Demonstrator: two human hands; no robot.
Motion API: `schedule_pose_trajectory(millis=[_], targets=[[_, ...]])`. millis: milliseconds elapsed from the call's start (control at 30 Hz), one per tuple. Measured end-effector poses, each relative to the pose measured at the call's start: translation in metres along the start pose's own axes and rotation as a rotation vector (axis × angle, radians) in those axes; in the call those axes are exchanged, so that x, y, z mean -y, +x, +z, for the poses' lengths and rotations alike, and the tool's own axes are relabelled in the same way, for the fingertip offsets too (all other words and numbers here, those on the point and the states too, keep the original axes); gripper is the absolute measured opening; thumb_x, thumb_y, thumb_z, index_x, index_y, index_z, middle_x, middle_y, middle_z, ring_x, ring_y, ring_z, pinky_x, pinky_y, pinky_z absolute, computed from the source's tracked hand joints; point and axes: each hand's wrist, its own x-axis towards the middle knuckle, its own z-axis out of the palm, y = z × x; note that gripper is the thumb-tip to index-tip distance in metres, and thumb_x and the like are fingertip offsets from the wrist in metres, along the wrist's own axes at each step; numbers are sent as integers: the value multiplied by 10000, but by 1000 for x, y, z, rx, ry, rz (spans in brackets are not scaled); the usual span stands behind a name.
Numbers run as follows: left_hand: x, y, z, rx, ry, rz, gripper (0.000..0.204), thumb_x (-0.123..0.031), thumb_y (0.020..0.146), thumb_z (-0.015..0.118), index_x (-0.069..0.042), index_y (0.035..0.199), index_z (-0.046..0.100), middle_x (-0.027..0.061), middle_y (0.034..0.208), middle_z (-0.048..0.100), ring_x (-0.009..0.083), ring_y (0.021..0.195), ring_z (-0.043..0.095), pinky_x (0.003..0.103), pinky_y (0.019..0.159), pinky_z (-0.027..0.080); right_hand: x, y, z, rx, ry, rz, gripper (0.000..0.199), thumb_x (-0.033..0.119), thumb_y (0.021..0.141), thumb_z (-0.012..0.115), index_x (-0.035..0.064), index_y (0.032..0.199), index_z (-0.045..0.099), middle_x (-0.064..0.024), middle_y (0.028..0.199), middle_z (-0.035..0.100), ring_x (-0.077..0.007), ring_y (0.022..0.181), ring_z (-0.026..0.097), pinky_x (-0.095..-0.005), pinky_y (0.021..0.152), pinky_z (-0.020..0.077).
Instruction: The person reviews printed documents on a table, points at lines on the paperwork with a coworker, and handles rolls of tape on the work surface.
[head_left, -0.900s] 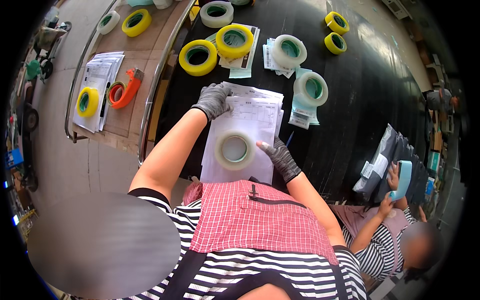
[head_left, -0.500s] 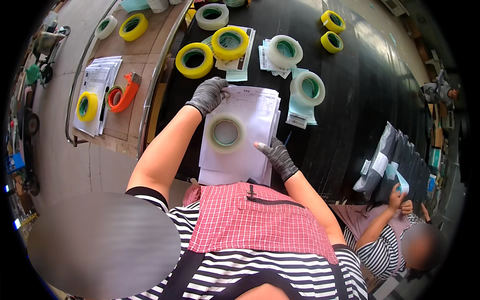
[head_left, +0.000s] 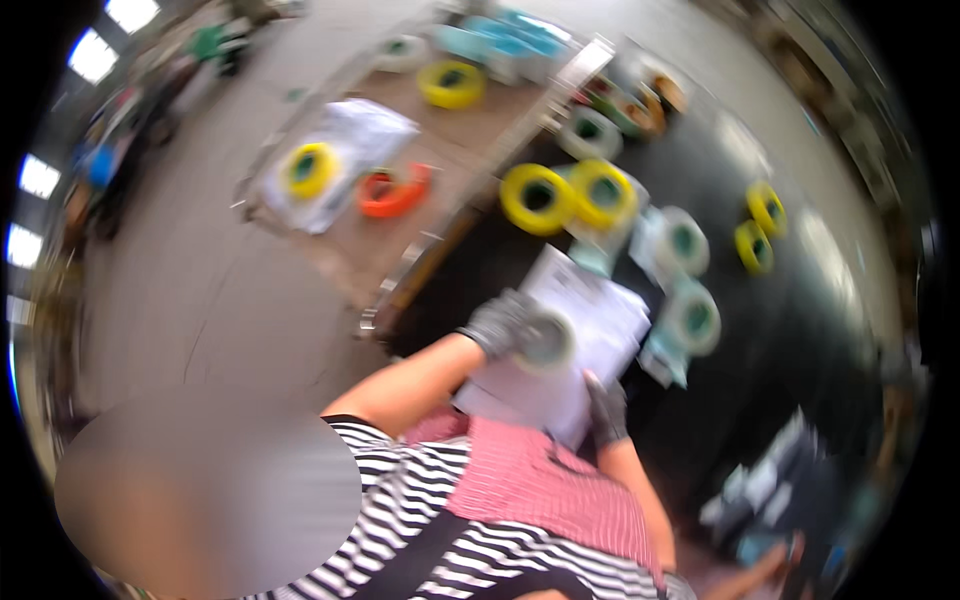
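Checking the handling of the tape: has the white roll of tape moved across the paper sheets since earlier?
Yes. The white roll of tape went from the paper sheets' near end to their left edge.

Frame is motion-blurred, so fine texture is hard to read. Both the left hand (head_left: 497, 322) and the right hand (head_left: 606, 407) wear grey knit cloth gloves, matt. White tape roll (head_left: 546, 340) at the left glove has a smooth, slightly shiny plastic look. Paper sheets (head_left: 590, 345) underneath are matt white. The black table (head_left: 800, 340) is smooth, with a glossy sheen. Yellow tape rolls (head_left: 566, 196) look like glossy plastic. The brown side bench (head_left: 470, 135) looks like matt wood, with a bright metal rail on its edge. Apron (head_left: 545, 480) is checked red cloth; striped shirt (head_left: 440, 530) is matt cloth.
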Motion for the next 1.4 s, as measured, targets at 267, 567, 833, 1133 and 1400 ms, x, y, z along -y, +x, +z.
schedule_pose_trajectory(millis=[267, 567, 833, 1133, 1400], targets=[[-5, 7, 65, -119, -4, 48, 499, -288, 762, 703, -31, 1179, 610, 225, 1170, 614, 362, 969, 676, 450, 832, 556, -11, -33, 1, 203, 438, -2, 510, 327, 946, 668, 0, 1320, 550, -195, 1159, 645, -310, 1048, 649, -494, 906, 528], [-27, 12, 57, -141, -110, -126, 533, -249, 789, 686, -23, 1266, 616, 264, 1321, 571, 400, 1081, 667, 470, 883, 556, 4, 49, 54, 300, 61, 42, 483, 288, 933, 660, -34, 1285, 583, -176, 1119, 682, -245, 1007, 654, -419, 877, 533], [20, 47, 114, -563, -631, 195, 300, -223, 761, 710, -46, 1002, 686, 126, 1107, 667, 312, 984, 640, 383, 923, 519, 14, 30, -4, 121, -214, 80, 451, 233, 938, 633, -64, 1275, 591, -138, 1093, 694, -204, 970, 646, -363, 830, 540], [57, -48, 23, -559, -245, -232, 425, -269, 854, 668, -55, 1211, 586, 209, 1185, 607, 408, 1110, 584, 483, 984, 476, -67, 30, 2, -11, 367, 18, 417, 183, 834, 777, -23, 1175, 654, -104, 1053, 711, -207, 885, 653, -336, 801, 526], [72, -56, 1, -567, -238, -392, 441, -192, 853, 717, -19, 1240, 597, 246, 1160, 631, 410, 1107, 604, 459, 970, 483, -22, -3, -11, -35, 462, 115, 319, 147, 850, 765, -15, 1111, 678, -83, 1001, 709, -178, 843, 640, -320, 745, 527]])
